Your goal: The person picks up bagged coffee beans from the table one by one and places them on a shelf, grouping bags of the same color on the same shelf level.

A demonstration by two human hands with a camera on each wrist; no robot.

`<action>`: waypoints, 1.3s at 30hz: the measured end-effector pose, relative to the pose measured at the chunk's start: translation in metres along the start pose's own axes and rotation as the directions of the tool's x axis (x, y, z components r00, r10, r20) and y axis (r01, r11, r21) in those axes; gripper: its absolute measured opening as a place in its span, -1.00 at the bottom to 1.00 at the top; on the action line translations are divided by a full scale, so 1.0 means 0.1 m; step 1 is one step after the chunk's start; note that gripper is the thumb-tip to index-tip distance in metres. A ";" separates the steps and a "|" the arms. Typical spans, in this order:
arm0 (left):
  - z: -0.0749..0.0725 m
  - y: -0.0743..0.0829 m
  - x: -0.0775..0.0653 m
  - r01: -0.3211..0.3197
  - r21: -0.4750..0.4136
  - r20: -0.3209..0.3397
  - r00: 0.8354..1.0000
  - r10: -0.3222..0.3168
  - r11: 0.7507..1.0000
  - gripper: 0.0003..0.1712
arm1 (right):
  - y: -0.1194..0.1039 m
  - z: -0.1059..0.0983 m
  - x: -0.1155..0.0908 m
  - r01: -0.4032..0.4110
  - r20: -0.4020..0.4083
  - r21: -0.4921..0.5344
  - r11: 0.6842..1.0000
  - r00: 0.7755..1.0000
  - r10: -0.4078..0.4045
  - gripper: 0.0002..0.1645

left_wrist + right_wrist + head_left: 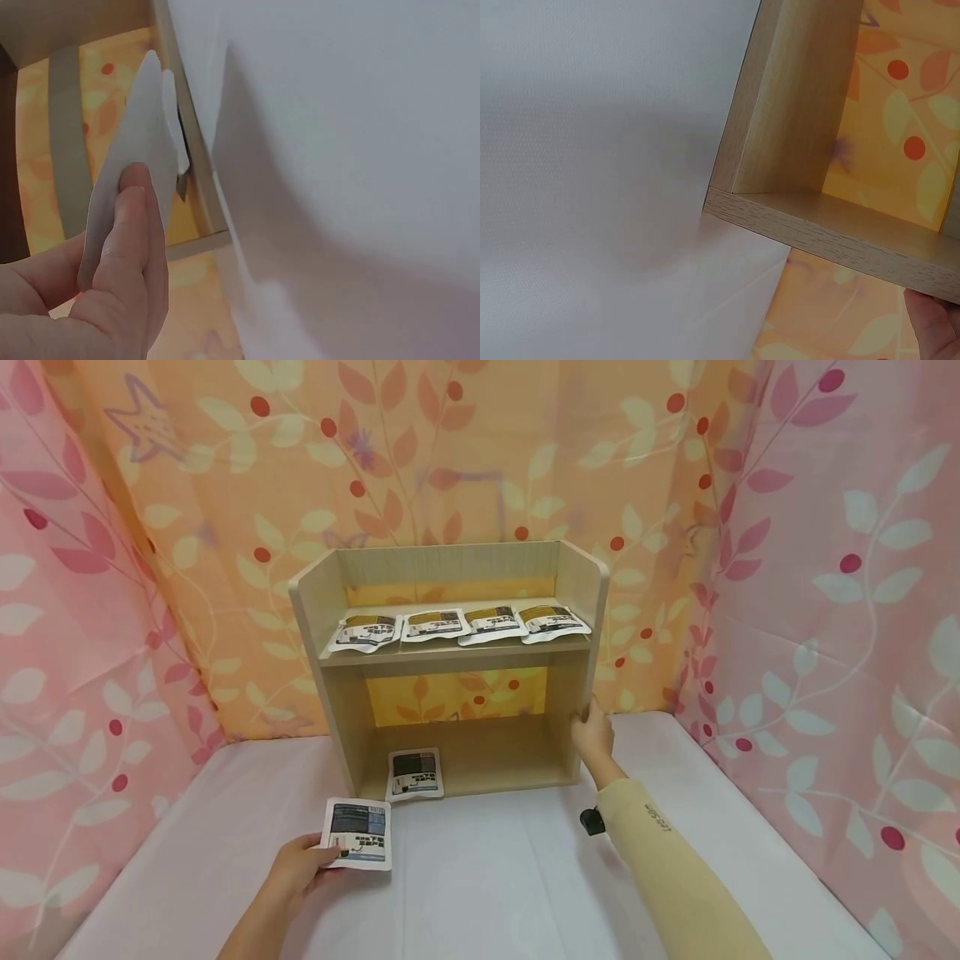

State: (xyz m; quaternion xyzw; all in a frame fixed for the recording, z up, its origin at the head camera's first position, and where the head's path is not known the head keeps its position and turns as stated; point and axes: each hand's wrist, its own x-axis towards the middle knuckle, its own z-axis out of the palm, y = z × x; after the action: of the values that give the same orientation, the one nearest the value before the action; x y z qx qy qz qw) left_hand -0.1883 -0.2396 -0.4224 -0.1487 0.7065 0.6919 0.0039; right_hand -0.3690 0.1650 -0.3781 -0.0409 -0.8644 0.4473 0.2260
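Observation:
A white pouch [357,833] with a dark printed label is held in my left hand [298,870], in front of the lower left corner of the wooden shelf [459,660]. The thumb lies over its printed front; in the left wrist view, fingers [129,232] press its plain white back. Just beyond it, a similar pouch [415,773] lies on the bottom board at the left. My right hand [594,739] grips the front edge of the shelf's right side panel, partly hidden in the right wrist view.
Several similar pouches [435,625] lie in a row along the upper board. The shelf stands on a white-covered table [480,877] against an orange patterned curtain [465,460]. Pink patterned curtains [847,577] hang at both sides. A small black object [592,821] sits by the right sleeve.

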 end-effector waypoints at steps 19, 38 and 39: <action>0.50 0.15 0.03 -0.035 -0.036 0.015 0.999 0.035 0.999 -0.43 | -0.01 -0.01 -0.01 -0.008 -0.014 0.012 1.000 1.000 0.008 -0.49; 0.86 0.04 0.13 -0.078 -0.109 0.031 0.996 0.082 0.991 -0.45 | -0.01 -0.01 -0.01 -0.006 -0.001 0.009 1.000 1.000 0.006 -0.49; 0.88 0.04 0.13 -0.079 -0.116 0.034 0.996 0.084 0.990 -0.45 | -0.01 -0.01 -0.01 -0.008 0.004 0.005 1.000 1.000 0.008 -0.48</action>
State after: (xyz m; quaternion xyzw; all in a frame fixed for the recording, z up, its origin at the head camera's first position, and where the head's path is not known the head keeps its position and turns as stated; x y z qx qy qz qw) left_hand -0.2189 -0.1563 -0.4252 -0.1062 0.6707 0.7338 -0.0193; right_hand -0.3674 0.1646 -0.3769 -0.0428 -0.8634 0.4505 0.2229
